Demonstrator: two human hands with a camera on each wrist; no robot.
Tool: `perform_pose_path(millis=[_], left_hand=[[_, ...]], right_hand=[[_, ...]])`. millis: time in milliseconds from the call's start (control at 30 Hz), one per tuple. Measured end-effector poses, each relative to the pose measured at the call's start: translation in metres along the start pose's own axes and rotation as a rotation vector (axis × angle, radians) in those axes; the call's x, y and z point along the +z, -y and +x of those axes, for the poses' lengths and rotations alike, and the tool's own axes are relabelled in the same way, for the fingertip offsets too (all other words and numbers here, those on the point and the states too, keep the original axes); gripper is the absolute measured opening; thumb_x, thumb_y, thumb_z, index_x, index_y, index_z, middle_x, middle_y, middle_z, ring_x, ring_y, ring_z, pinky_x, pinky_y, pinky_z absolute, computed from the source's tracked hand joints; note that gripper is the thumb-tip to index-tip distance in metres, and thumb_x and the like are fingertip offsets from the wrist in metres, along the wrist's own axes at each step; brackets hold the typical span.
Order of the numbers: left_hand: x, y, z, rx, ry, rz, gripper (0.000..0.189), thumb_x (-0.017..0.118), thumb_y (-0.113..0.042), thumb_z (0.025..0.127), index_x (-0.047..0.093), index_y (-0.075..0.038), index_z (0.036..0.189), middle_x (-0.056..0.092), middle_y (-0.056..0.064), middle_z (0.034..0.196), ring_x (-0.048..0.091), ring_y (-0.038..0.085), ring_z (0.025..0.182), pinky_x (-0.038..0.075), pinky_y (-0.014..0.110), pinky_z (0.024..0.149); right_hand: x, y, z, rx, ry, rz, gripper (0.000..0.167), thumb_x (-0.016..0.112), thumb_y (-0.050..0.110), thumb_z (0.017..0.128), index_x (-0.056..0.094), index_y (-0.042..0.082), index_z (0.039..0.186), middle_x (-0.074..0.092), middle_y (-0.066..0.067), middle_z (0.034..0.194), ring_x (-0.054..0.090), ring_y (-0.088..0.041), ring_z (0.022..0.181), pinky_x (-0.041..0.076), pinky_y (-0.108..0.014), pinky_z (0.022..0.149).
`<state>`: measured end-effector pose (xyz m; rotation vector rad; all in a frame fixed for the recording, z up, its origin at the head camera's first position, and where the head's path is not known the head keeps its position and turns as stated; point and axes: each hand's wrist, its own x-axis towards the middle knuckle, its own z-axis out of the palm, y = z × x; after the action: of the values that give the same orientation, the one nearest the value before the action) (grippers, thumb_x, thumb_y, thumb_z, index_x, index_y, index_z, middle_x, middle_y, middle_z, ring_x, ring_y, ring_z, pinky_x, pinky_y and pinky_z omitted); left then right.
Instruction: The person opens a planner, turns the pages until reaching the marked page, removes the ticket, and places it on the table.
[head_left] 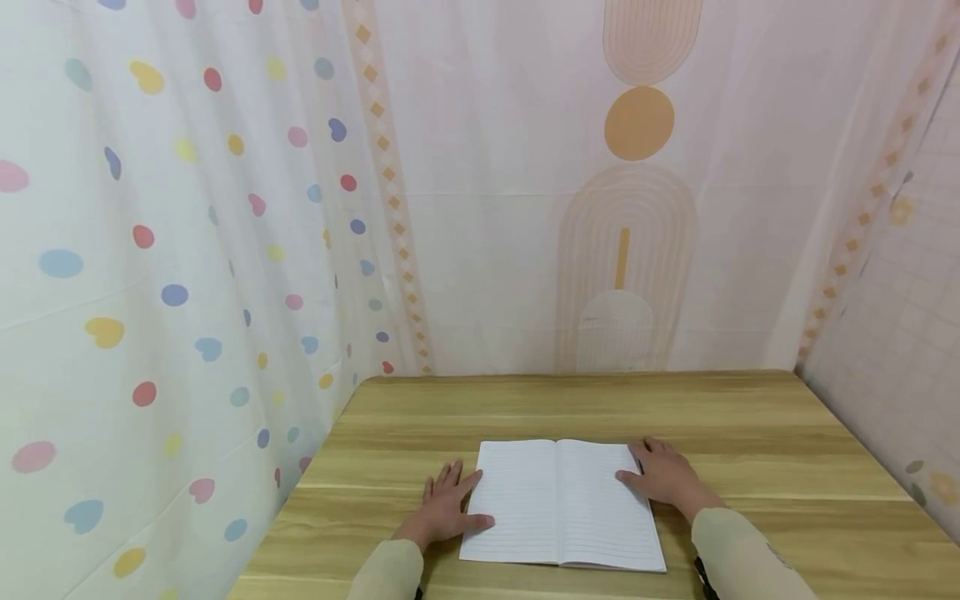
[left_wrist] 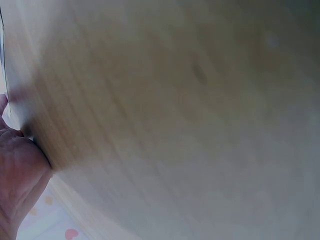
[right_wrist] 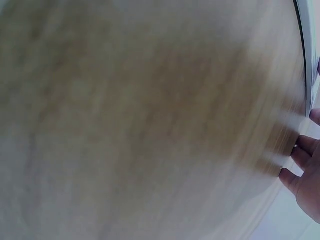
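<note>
An open notebook (head_left: 517, 500) with ruled, blank-looking pages lies flat on the wooden table (head_left: 390, 425) in the head view. At its left edge rests my left hand (head_left: 442, 510), fingers spread, with the thumb over the lower left page and the other fingers beside or at the edge. My right hand (head_left: 666, 477) lies at the upper right edge, its thumb on the right page and its other fingers reaching beyond that edge. The right wrist view shows right fingertips (right_wrist: 289, 179) on the tabletop, close by the notebook's thin side (right_wrist: 307, 55).
A white curtain with coloured dots (head_left: 172, 292) hangs along the left side. Behind the table's far edge is a pale curtain (head_left: 487, 208) with arch patterns, and another patterned cloth (head_left: 915, 333) hangs at the right.
</note>
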<state>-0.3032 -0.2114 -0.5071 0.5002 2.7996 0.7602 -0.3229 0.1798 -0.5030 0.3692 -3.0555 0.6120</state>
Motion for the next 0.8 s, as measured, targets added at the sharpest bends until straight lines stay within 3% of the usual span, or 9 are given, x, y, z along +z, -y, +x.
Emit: perform_pose_path(millis=[300, 567, 800], left_hand=[[0.002, 0.003, -0.001, 0.014, -0.003, -0.015, 0.095, 0.066, -0.065, 0.084, 0.035, -0.009, 0.154, 0.009, 0.031, 0.160, -0.001, 0.048, 0.147, -0.009, 0.064, 0.113], [0.005, 0.009, 0.003, 0.001, -0.014, -0.026, 0.094, 0.068, -0.064, 0.083, 0.037, -0.010, 0.154, 0.010, 0.028, 0.161, 0.002, 0.046, 0.148, -0.006, 0.065, 0.113], [-0.003, -0.005, -0.003, 0.002, 0.005, -0.014, 0.088, 0.071, -0.054, 0.086, 0.037, -0.008, 0.153, 0.012, 0.031, 0.160, 0.004, 0.049, 0.147, -0.003, 0.067, 0.112]], right_hand=[[-0.001, 0.001, -0.001, -0.011, 0.001, -0.012, 0.069, 0.065, 0.043, 0.094, 0.050, -0.006, 0.140, 0.039, -0.040, 0.141, 0.035, -0.059, 0.131, 0.032, -0.067, 0.104], [0.000, 0.001, -0.001, -0.021, -0.004, -0.021, 0.068, 0.065, 0.043, 0.094, 0.051, -0.005, 0.140, 0.039, -0.040, 0.141, 0.035, -0.059, 0.131, 0.033, -0.066, 0.104], [0.000, 0.001, 0.000, -0.007, -0.005, -0.024, 0.067, 0.065, 0.043, 0.094, 0.051, -0.004, 0.140, 0.040, -0.040, 0.142, 0.035, -0.058, 0.131, 0.033, -0.066, 0.103]])
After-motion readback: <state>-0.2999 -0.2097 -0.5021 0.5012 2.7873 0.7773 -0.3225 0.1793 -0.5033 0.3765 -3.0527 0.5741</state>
